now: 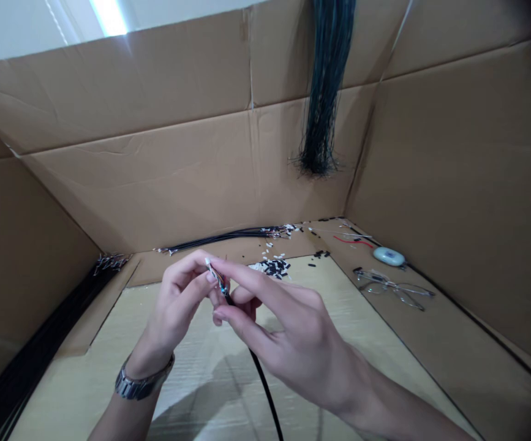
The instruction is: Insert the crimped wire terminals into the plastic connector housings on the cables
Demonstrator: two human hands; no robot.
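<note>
Both hands meet over the middle of the work surface, around the stripped end of a black cable. My left hand wears a metal-band watch and pinches the thin bare wires between thumb and fingers. A small white piece shows at the wires' tip. My right hand is closed round the cable near where its black jacket ends, its forefinger reaching toward the wire tips. The cable hangs down from my hands toward the front edge. Some fingertips overlap, so the exact contact is partly hidden.
Cardboard walls enclose the surface. Small black and white sleeves lie behind my hands. Black cables lie along the back, with another bundle at left. Dark wires hang above. Eyeglasses and a pale oval device sit right.
</note>
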